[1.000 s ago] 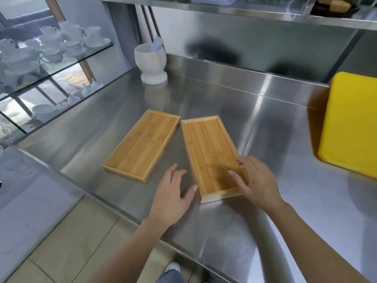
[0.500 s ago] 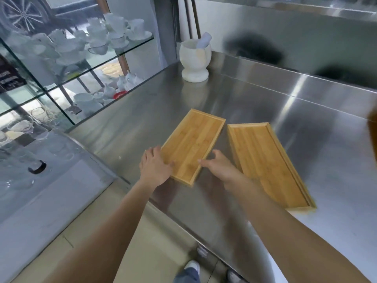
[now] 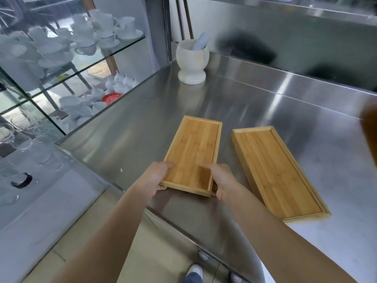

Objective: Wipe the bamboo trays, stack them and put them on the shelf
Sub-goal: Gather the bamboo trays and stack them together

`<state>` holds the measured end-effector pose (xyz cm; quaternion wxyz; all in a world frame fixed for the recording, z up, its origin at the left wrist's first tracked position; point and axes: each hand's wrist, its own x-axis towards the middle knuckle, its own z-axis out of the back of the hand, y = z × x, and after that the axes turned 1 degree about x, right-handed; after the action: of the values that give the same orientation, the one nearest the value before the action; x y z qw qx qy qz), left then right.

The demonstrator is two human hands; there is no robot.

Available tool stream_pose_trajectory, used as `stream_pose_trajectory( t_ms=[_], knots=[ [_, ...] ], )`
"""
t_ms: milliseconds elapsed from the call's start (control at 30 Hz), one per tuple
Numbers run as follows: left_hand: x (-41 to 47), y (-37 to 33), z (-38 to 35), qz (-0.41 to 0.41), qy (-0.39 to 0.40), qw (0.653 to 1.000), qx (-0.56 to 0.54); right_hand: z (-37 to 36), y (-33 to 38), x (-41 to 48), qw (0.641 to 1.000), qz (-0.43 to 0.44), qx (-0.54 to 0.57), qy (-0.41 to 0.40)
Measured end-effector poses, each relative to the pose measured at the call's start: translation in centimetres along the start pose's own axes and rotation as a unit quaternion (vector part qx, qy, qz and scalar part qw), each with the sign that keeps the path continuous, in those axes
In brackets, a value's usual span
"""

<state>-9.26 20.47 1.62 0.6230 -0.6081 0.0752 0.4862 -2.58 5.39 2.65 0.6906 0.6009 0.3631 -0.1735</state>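
Two long bamboo trays lie side by side on the steel counter [image 3: 126, 144]. The left bamboo tray [image 3: 193, 148] is gripped at its near end by both hands: my left hand [image 3: 157, 178] holds the near left corner with the thumb over the rim, and my right hand [image 3: 222, 181] holds the near right corner. The right bamboo tray [image 3: 273, 170] rests flat, untouched, angled toward the counter's front edge. No cloth is in view.
A white stone mortar with pestle [image 3: 192, 60] stands at the back of the counter. Glass shelves [image 3: 85, 58] at the left hold several white cups and saucers. A steel upper shelf [image 3: 306, 9] runs along the back wall. The counter's front edge lies just below my hands.
My hands left the right tray and went to the left tray; both now grip its near end. The view has swung left and the yellow board is out of sight.
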Motion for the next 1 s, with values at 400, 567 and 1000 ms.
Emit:
stream_pose_trajectory(
  t_ms=[400, 567, 1000],
  knots=[
    [-5.1, -1.3, -2.9, -0.248, -0.02, 0.968, -0.002, 5.4, 3.0, -1.9, 0.891, 0.326, -0.297, -0.114],
    [-7.3, -2.7, -6.4, -0.244, 0.151, 0.956, 0.056, 12.9, 4.3, -2.3, 0.878, 0.34, -0.316, -0.119],
    [-9.9, -0.2, -17.4, -0.21, 0.193, 0.955, 0.079, 24.8, 2.0, -0.9, 0.853, 0.304, -0.394, -0.155]
  ],
)
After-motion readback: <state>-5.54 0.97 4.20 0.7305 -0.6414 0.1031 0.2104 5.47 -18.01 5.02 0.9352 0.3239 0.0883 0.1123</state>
